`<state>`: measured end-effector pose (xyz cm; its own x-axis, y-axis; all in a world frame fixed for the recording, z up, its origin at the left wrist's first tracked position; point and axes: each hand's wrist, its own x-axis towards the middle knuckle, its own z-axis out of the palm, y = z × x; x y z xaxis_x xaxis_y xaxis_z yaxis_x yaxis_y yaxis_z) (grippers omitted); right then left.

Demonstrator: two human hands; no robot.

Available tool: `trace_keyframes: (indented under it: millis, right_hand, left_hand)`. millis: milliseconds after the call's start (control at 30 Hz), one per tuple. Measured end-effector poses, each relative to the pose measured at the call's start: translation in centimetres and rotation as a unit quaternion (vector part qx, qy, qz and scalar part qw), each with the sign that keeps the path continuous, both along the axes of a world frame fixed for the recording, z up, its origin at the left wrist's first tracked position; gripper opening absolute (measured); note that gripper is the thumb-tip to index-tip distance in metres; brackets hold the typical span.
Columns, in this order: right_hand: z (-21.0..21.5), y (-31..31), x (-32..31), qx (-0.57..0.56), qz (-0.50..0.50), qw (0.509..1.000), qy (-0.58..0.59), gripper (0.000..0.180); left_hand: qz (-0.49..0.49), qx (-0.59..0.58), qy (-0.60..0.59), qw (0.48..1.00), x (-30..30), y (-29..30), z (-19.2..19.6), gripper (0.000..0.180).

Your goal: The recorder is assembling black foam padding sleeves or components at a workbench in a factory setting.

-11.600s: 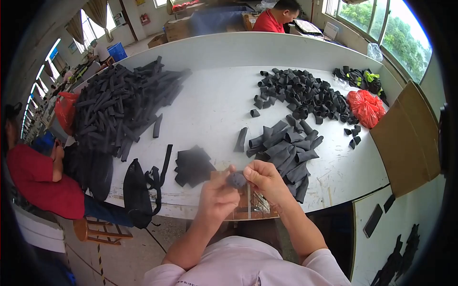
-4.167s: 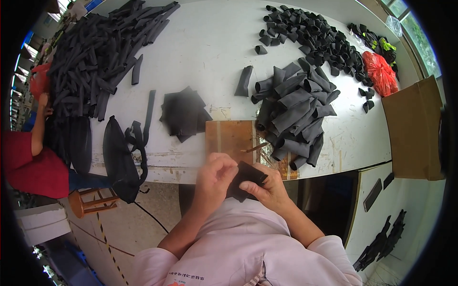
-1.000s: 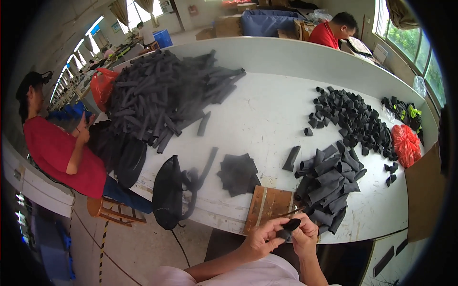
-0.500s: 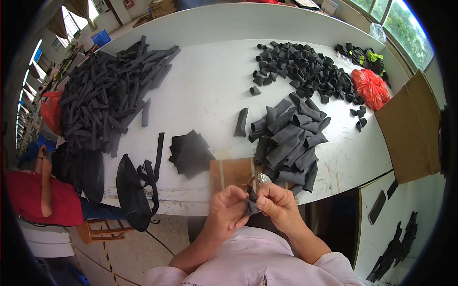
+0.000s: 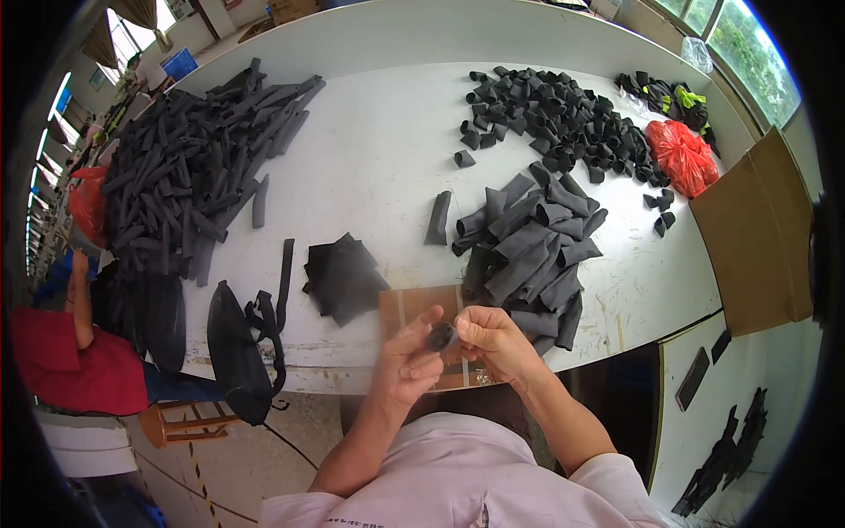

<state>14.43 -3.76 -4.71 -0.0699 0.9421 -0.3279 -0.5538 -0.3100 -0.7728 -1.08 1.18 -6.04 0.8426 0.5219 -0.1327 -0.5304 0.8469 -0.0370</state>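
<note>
A small dark grey fabric tube (image 5: 441, 337) is held between my hands, its round opening showing. My left hand (image 5: 405, 363) has its thumb and fingers around the tube's left side, the index finger partly stretched out. The thumb and forefinger of my right hand (image 5: 497, 341) pinch the tube's right edge. Below them lies a brown board (image 5: 400, 308) with strips of tape, at the table's near edge. A shiny silver bit (image 5: 482, 377) shows under my right hand; its kind is unclear. A pile of longer grey fabric tubes (image 5: 528, 246) lies just beyond my right hand.
Short black tubes (image 5: 563, 123) are heaped at the far right beside a red plastic bag (image 5: 682, 158) and a cardboard box (image 5: 753, 238). Flat black squares (image 5: 343, 277), long grey strips (image 5: 194, 167) and a black bag (image 5: 236, 352) lie left. A person in red (image 5: 75, 361) sits beyond.
Both hands have risen slightly away from me, and the tube has turned so that its opening shows. The silver bit now shows lower, beneath my right hand. The view has shifted slightly.
</note>
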Motion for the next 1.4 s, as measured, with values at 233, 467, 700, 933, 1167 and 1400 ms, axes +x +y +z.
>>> trace_keyframes:
  millis: [233,467,700,933,1167,1400]
  right_hand:
    - [4.1,2.5,1.2,0.056,0.102,0.988,-0.104,0.026]
    - [-1.1,1.4,1.4,0.074,0.046,0.992,-0.093,0.025]
    - [2.3,0.3,1.8,0.317,-0.112,0.850,-0.405,0.027]
    - [2.5,0.1,1.5,0.344,0.064,0.616,-0.706,0.019]
    - [1.6,0.0,1.2,0.314,0.038,0.681,-0.661,0.015]
    - [-3.3,-0.7,0.5,0.288,0.003,0.786,-0.547,0.015]
  left_hand:
    - [-0.001,-0.072,-0.100,0.992,0.7,1.0,3.6,0.033]
    - [0.119,0.349,0.363,0.856,0.7,-0.8,1.3,0.043]
    - [0.246,0.667,0.409,0.572,1.3,0.2,4.4,0.017]
    - [0.253,0.453,0.390,0.761,0.8,-1.4,2.1,0.014]
    - [0.157,0.530,0.309,0.774,2.0,0.5,3.1,0.020]
    - [0.124,0.584,0.411,0.689,2.8,0.5,2.2,0.006]
